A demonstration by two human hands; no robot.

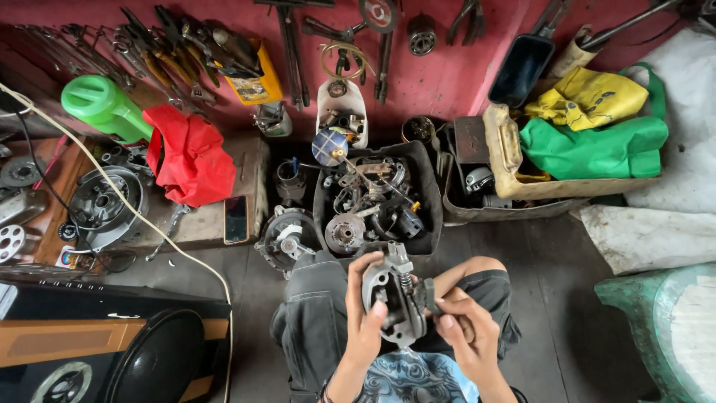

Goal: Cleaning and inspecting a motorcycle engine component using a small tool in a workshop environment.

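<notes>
Two hands on grey metal engine part (395, 298) | left hand (363, 321) grasps it | right hand (466, 332) pinches its side

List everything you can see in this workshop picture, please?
metal engine part: one, grey, held over the lap
black tray: one, full of metal parts, floor centre
red cloth: one, left bench
green jug: one, upper left
phone: one, dark, bench edge
hand tools: many, dark, on red wall
green bag: one, right crate
yellow bag: one, above it
left hand: grips the part
right hand: touches its side
</notes>
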